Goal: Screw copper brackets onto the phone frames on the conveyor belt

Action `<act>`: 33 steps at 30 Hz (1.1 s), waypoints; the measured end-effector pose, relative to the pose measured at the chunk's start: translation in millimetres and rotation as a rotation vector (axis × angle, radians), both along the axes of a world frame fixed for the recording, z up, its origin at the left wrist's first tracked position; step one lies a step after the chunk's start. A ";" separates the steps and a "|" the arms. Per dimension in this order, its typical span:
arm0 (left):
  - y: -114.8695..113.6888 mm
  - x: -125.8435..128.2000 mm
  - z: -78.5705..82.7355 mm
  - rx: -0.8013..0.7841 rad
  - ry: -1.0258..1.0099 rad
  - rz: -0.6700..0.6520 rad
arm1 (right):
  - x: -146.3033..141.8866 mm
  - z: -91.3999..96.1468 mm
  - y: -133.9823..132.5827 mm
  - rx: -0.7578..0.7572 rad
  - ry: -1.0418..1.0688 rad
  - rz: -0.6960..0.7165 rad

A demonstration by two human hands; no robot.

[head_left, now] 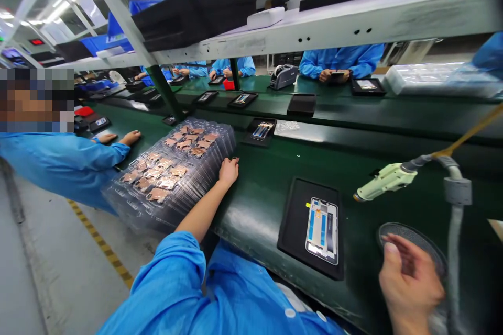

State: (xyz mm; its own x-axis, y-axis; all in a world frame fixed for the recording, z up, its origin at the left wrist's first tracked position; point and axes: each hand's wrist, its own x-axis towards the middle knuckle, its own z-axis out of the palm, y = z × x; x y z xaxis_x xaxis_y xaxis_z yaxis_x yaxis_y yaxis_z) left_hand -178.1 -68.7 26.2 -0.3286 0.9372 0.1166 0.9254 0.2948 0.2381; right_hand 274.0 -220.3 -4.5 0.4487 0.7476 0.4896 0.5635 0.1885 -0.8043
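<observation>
My left hand (pixel 228 171) rests against the edge of a tall stack of clear plastic trays (pixel 173 175), which hold copper-coloured parts and stand on the green conveyor bench (pixel 255 209). My right hand (pixel 408 282) hangs at the lower right, fingers slightly curled, holding nothing visible. It is just over a round grey mat (pixel 412 243). Left of my right hand lies a black tray (pixel 293 230) bearing a phone screen assembly (pixel 322 230). A pale green air gun (pixel 387 179) hangs on a grey hose above the bench, clear of both hands.
A co-worker's blue sleeve (pixel 66 165) and hands (pixel 118 138) reach the bench beside the stack. More black trays (pixel 302 104) lie along the bench. Workers in blue sit opposite, under a white shelf (pixel 326 31). A concrete floor (pixel 66 251) with a yellow-striped line lies to my left.
</observation>
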 end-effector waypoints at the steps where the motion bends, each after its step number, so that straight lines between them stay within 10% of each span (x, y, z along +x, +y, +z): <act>1: 0.0 0.6 0.0 0.004 -0.007 -0.004 | -1.8 -3.9 -1.5 -0.013 0.006 0.029; 12: -7.5 -6.2 30.6 0.133 -0.288 -0.061 | -7.8 -15.4 -2.8 -0.154 0.078 0.209; 18: -57.8 120.1 11.8 0.080 -0.575 -0.407 | -58.7 18.1 -1.1 -0.330 0.341 0.459; 23: -98.8 204.7 5.7 0.000 -0.656 -0.785 | -84.2 11.4 12.7 -0.391 0.441 0.522; 33: -44.8 195.8 2.1 -0.033 -0.180 -0.997 | -31.4 8.4 41.0 -0.338 0.303 0.454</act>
State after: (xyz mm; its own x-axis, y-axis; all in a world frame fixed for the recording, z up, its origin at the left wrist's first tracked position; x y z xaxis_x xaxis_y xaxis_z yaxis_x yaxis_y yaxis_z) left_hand 17.7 -113.5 28.3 0.5956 0.7955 0.1116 0.7042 -0.5839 0.4039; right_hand 242.6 -179.3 3.9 0.1321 0.9867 0.0946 0.2260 0.0629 -0.9721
